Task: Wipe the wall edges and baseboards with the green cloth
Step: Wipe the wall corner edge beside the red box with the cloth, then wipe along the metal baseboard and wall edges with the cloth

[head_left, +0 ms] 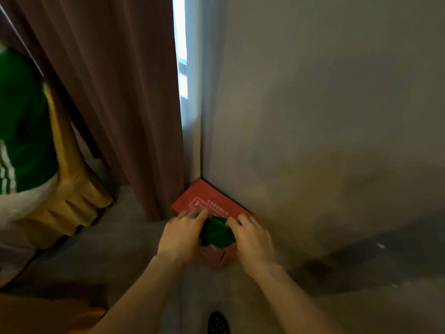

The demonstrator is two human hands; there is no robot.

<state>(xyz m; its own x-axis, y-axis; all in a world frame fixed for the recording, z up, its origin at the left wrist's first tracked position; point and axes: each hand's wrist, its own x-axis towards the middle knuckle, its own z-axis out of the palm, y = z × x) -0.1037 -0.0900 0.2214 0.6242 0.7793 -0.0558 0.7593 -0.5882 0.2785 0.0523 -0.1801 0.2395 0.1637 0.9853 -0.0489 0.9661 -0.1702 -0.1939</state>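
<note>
A crumpled green cloth (216,233) lies bunched on top of a red box (212,203) that stands on the floor in the room's corner. My left hand (181,236) grips the cloth from the left and my right hand (252,239) grips it from the right, fingers curled into the fabric. The box rests against the grey wall (325,116). The wall's bottom edge (349,249) runs away to the right along the floor, dim and in shadow. I cannot make out a separate baseboard strip.
A brown curtain (115,92) hangs left of the corner, with a bright window strip (181,68) beside it. At far left stands a bed with a yellow valance (72,196) and a green garment (21,121) on it. My dark shoe (218,324) shows at the bottom.
</note>
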